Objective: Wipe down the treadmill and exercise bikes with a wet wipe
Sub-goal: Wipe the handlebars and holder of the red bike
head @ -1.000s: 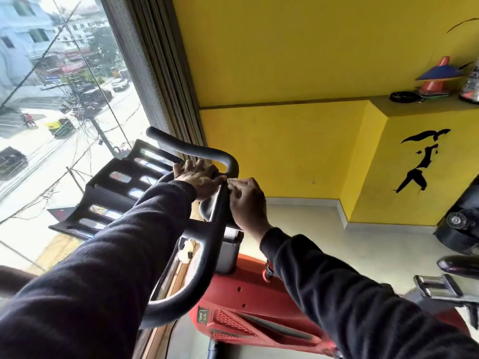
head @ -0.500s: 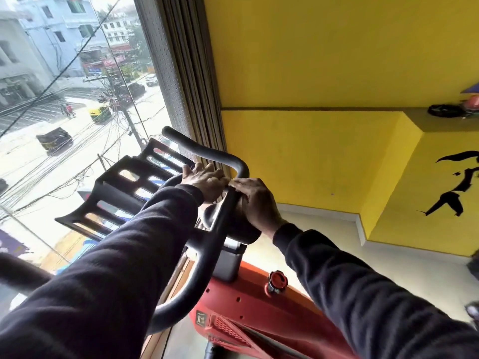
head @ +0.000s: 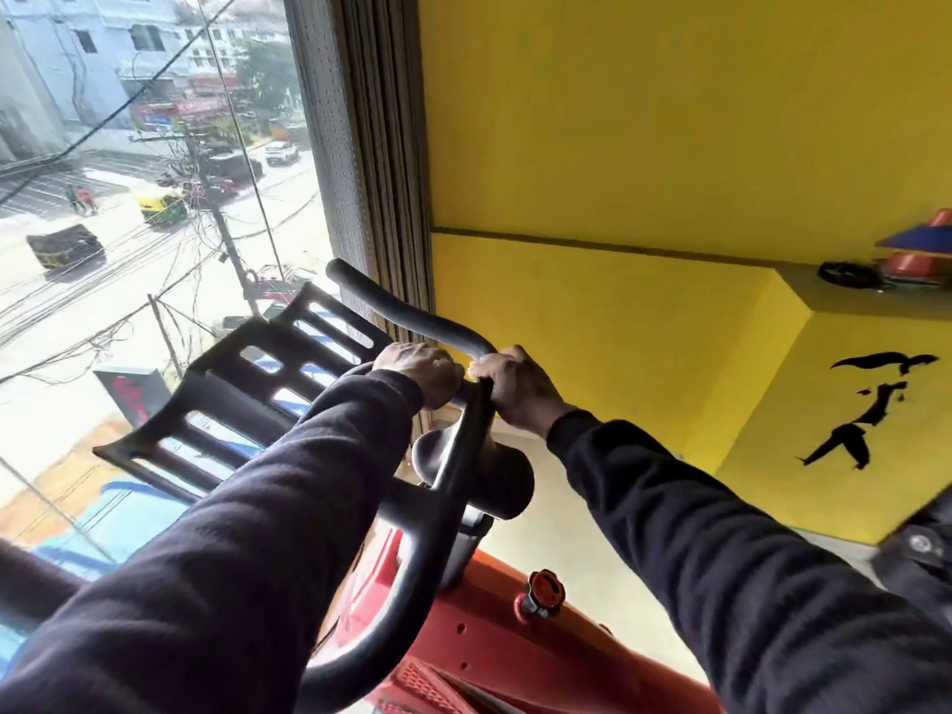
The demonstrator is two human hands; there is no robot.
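- Both hands, my left hand (head: 420,371) and right hand (head: 515,386), grip the handlebar (head: 412,316) bend; no wipe visible.
- Risk, I judge: bare fingers rubbing, bar uncleaned.

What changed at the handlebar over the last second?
The right hand went from resting its fingertips against the handlebar to curling round the bar near the top bend. The left hand stayed gripping the bar beside it, knuckles up. The bike's red frame and knob did not move. No wipe can be made out in either hand.
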